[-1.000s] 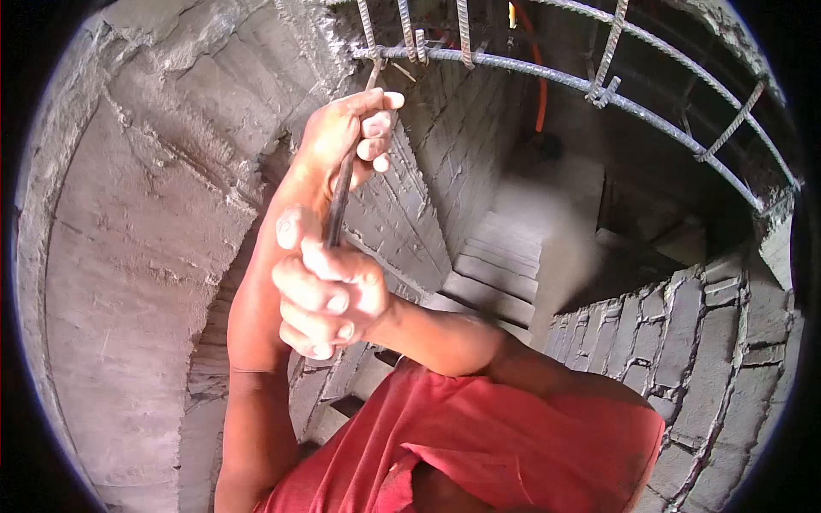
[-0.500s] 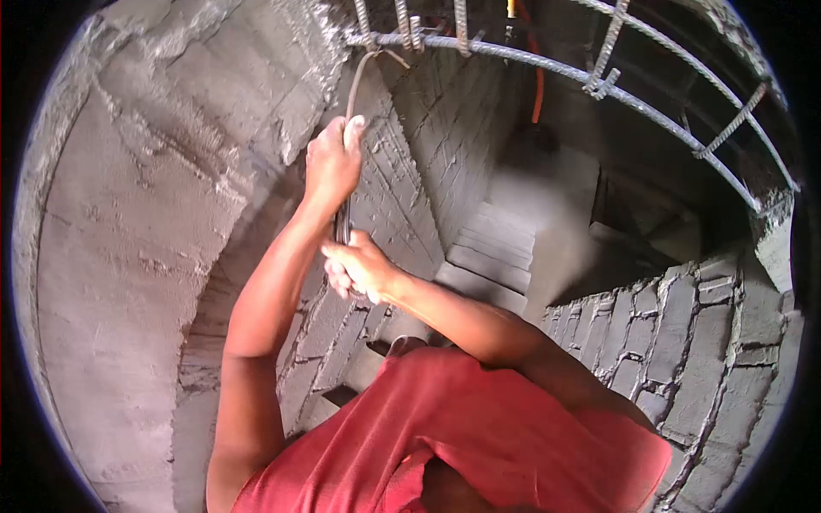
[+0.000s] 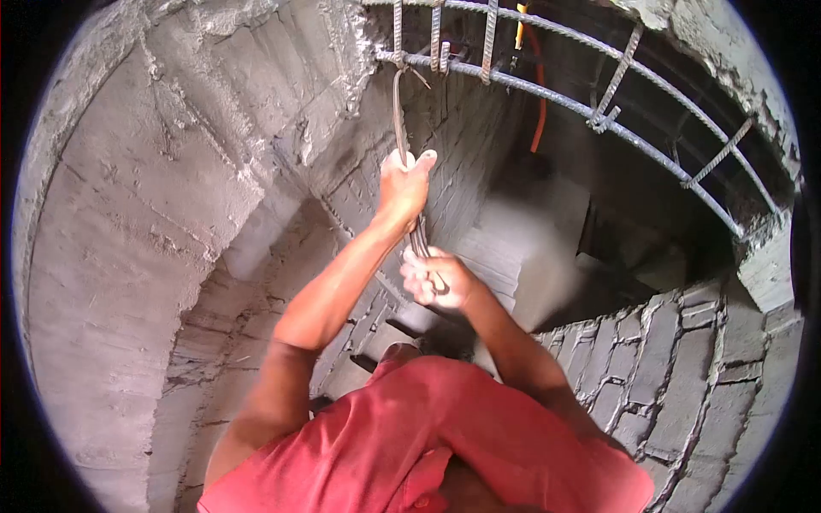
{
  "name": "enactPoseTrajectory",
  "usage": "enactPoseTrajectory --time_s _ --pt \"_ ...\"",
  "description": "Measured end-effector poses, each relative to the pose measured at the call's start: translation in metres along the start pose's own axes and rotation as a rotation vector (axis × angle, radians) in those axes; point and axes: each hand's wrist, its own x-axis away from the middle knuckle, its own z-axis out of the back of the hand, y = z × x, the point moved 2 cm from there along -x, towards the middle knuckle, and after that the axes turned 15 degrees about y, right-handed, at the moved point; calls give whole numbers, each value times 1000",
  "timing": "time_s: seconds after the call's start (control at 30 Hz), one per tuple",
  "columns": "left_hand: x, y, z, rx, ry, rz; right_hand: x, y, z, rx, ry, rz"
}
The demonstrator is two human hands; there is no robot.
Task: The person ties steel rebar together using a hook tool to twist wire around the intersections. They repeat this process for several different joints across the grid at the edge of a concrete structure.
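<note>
Wire [image 3: 398, 120], pale and thin, runs upward from the fingers of 2 bare hands toward a curved lower rebar [image 3: 552, 95] above them. The left hand [image 3: 404, 188] is the higher of the 2: its fingers are curled closed around the wire, with the thumb at the top of the fist. Just below and to the right of those fingers, the right hand [image 3: 436, 278] has its own fingers wrapped around the lower stretch, and a short piece shows against the palm. Between the 2 fists a darker length of the wire, looking like several strands together, is visible.

Above the left fingers the wire rises to the lower rebar and bends, a thin tip slanting down to the right; whether it goes around the bar or only touches it, I cannot tell. Farther above the fingers runs a 2nd curved rebar [image 3: 590, 43], linked to the lower by short cross bars [image 3: 617, 73]. Up and to the right of the fingers hangs an orange strip [image 3: 540, 128]. Well left of the fingers spreads a rough grey wall [image 3: 111, 282]; down to their right stands brickwork [image 3: 684, 376], and below them is a red shirt [image 3: 513, 427].
</note>
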Motion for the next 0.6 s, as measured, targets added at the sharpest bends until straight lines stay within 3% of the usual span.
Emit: enactPoseTrajectory --time_s 0.07,0.2,0.27,0.3,0.33,0.4,0.47,0.6 --pt "11 29 17 248 -199 378 15 6 -22 -128 -234 -7" --pt "8 26 22 325 -241 425 -2 25 -27 -364 -272 39" --pt "3 10 18 350 -237 447 -16 25 -19 -105 25 164" --pt "-3 -1 14 312 -200 351 -24 25 -21 6 206 213" --pt "-8 -13 13 272 -162 257 -36 30 -22 8 207 205" --pt "-19 -19 19 229 -141 229 -69 36 -14 138 352 404" --pt "-33 -34 23 93 -150 52 -102 43 -12 93 318 430" --pt "-57 -48 27 -18 -149 -179 -164 46 -1 340 430 752"
